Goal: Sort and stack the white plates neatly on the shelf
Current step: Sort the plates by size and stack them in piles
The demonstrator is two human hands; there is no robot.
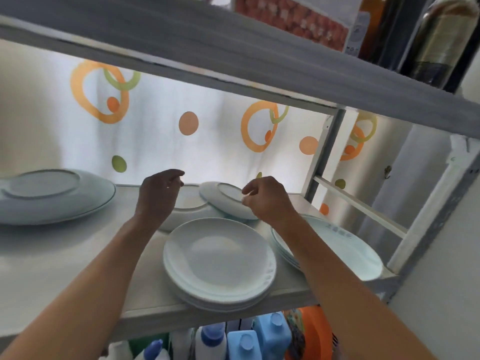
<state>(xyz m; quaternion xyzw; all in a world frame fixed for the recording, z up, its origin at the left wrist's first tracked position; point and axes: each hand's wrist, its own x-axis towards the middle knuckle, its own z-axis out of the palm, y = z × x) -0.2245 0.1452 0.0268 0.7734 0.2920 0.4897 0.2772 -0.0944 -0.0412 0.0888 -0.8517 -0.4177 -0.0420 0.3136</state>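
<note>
A stack of white plates (pixel 219 261) sits upright at the front of the white shelf (pixel 65 268). A second stack (pixel 345 250) lies to its right, partly under my right forearm. Behind them an upturned plate (pixel 226 196) leans tilted on another upturned plate (pixel 189 206). A large upturned plate (pixel 52 196) rests at the far left. My left hand (pixel 158 196) hovers over the rear plates with fingers loosely curled, holding nothing. My right hand (pixel 267 198) is beside the tilted plate's edge, fingers curled; whether it touches the plate is unclear.
An upper shelf board (pixel 233 55) hangs close overhead, with bottles (pixel 441 35) on it. A metal upright post (pixel 322 154) and crossbar stand at the right. A curtain with orange and green circles hangs behind. Blue-capped bottles (pixel 244 344) stand below the shelf.
</note>
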